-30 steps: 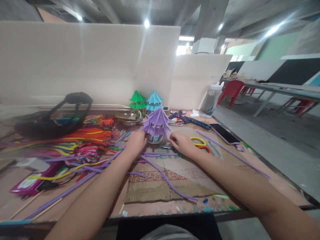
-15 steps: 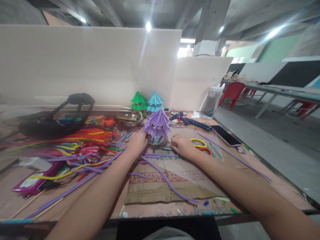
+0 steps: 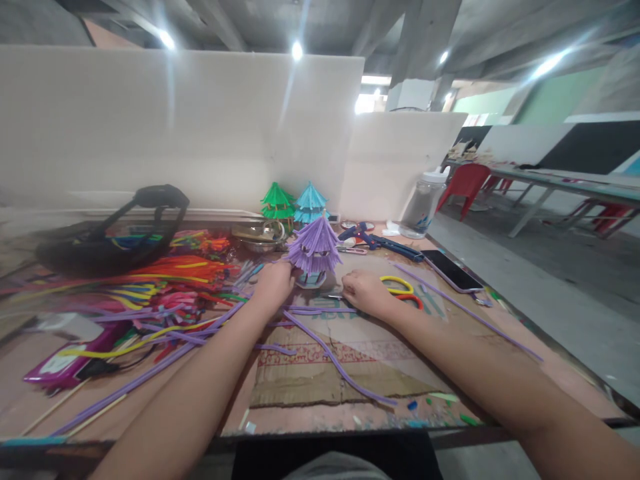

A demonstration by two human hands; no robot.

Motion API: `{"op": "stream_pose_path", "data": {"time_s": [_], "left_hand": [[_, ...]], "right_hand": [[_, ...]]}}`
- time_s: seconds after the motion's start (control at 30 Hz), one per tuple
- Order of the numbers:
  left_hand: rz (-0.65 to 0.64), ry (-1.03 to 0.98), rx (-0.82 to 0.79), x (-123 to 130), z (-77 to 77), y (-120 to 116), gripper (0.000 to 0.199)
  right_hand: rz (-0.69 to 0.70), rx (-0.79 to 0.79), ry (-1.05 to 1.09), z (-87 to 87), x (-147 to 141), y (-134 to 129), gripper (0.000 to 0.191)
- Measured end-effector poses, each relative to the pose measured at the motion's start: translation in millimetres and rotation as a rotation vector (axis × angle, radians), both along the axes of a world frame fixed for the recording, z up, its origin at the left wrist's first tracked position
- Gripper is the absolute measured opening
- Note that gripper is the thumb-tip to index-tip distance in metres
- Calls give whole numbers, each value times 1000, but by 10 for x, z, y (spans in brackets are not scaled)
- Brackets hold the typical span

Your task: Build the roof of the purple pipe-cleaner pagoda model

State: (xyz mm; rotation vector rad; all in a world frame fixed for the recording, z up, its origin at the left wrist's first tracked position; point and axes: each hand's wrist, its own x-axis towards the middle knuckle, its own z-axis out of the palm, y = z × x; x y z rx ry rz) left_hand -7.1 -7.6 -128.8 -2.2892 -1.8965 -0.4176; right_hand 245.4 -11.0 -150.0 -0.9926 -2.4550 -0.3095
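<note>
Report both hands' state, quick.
Left hand: at the purple pagoda, fingertips hidden; grip cannot be told.
Right hand: fingers curled, over the scissors; grip cannot be told.

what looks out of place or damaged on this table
The cardboard has a ragged near edge, as if torn, and coloured scraps lie in front of it. At far left, a dark shape looks smeared; I can't tell what it is. The purple tower by the left hand stands upright, no damage visible.
</note>
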Motion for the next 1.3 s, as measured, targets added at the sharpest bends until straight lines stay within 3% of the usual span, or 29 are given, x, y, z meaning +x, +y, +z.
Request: {"op": "stream_pose_path", "data": {"time_s": [0.13,0.23,0.4,0.53,0.67,0.83,1.03,1.13,1.3], "left_hand": [[18,3,-17,-1,0,7,33],[13,5,-9,-9,-4,13,32],[4,-39,-16,-8,-3,7,32],[12,-62,-12,-3,-1,-1,31],[33,-80,-42,-23,-21,46,33],[7,-223,-76,-105,-89,150,26],[-19,-334,-58,-172,-222,240,30],[-96,-373,-42,-177,-269,289,37],[-191,-373,-129,-238,-182,296,43]], "right_hand": [[-30,-14,79,42,13,-46,24],[-44,-8,211,170,39,-82,35],[48,116,361,664,51,-77,21],[73,49,302,1109,-15,-29,14],[109,-25,206,1254,-68,25,15],[12,-108,319,1005,-60,183,17],[67,-565,619,394,-147,444,30],[150,-750,602,129,-184,514,33],[212,-853,570,-11,-183,526,33]]}}
